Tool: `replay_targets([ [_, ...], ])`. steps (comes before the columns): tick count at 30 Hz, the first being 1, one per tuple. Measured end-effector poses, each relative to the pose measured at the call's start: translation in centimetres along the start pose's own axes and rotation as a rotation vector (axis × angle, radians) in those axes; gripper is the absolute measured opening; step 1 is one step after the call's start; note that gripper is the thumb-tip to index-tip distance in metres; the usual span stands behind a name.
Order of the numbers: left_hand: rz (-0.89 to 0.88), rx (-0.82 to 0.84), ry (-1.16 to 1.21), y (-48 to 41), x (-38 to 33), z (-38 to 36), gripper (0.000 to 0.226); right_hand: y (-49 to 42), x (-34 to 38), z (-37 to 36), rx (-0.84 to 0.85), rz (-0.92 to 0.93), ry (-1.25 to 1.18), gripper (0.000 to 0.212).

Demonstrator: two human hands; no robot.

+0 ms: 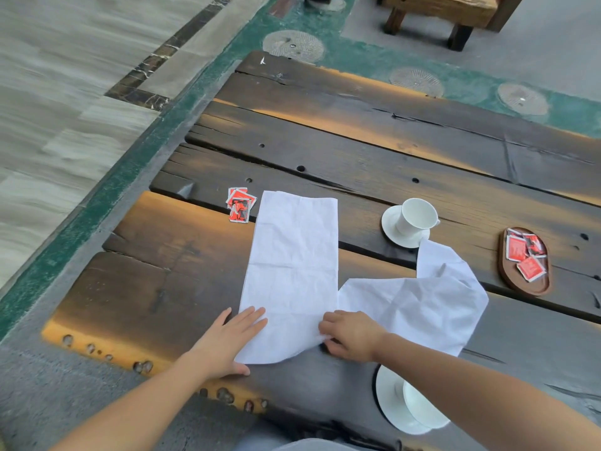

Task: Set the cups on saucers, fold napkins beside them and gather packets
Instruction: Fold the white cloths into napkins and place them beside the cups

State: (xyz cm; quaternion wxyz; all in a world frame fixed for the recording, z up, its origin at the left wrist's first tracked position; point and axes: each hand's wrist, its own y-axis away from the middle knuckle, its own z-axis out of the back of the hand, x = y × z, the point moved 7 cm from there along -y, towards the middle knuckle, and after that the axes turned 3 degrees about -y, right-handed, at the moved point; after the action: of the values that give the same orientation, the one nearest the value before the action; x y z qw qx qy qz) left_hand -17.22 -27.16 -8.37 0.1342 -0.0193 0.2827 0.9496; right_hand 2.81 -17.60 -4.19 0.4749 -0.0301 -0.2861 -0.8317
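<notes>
A long white napkin [292, 265] lies flat on the dark wooden table [357, 151]. My left hand [232, 340] rests flat on its near left corner, fingers spread. My right hand [349, 335] pinches the napkin's near right edge, where a second white napkin [419, 307] lies crumpled to the right. One white cup sits on a saucer [410, 222] beyond the crumpled napkin. Another cup on a saucer [406, 405] stands under my right forearm, partly hidden. Red packets [240, 205] lie loose left of the flat napkin. More red packets fill a small oval wooden tray [525, 260] at right.
The table's left edge drops to a green and grey tiled floor [81, 125]. A wooden bench [445, 14] stands beyond the table at top right. The far planks of the table hold nothing visible.
</notes>
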Motion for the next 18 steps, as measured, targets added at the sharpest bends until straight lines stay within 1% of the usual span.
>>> replay_targets([
  [2,0.011,-0.013,0.083,0.0,0.0,0.1,0.096,-0.1,-0.5,1.1,-0.099,-0.107,-0.135,0.015],
  [4,0.048,-0.043,0.222,0.1,-0.1,0.6,0.085,-0.3,-1.0,2.2,-0.18,-0.189,-0.227,0.016],
  [6,0.159,-0.107,0.409,0.1,0.6,1.5,0.063,-0.5,-1.3,3.0,-0.246,-0.226,-0.275,0.018],
  [8,0.302,-0.198,0.67,0.0,1.6,3.1,0.026,-0.6,-1.7,3.5,-0.297,-0.259,-0.351,0.019],
  [9,0.35,-0.232,0.8,0.0,2.1,3.9,0.015,-0.5,-2.0,3.7,-0.323,-0.277,-0.396,0.019],
  [11,0.414,-0.262,0.931,-0.1,3.2,5.2,0.022,-0.5,-2.5,4.3,-0.393,-0.294,-0.483,0.02],
  [15,0.439,-0.305,1.034,0.0,5.2,7.1,0.015,-0.4,-4.0,5.3,-0.473,-0.328,-0.599,0.015],
  [17,0.456,-0.333,1.244,0.0,5.7,7.9,0.01,-0.4,-4.6,5.9,-0.515,-0.369,-0.707,0.02],
  [18,0.475,-0.316,1.355,-0.1,5.9,8.0,0.013,-0.4,-4.9,6.1,-0.518,-0.413,-0.806,0.025],
])
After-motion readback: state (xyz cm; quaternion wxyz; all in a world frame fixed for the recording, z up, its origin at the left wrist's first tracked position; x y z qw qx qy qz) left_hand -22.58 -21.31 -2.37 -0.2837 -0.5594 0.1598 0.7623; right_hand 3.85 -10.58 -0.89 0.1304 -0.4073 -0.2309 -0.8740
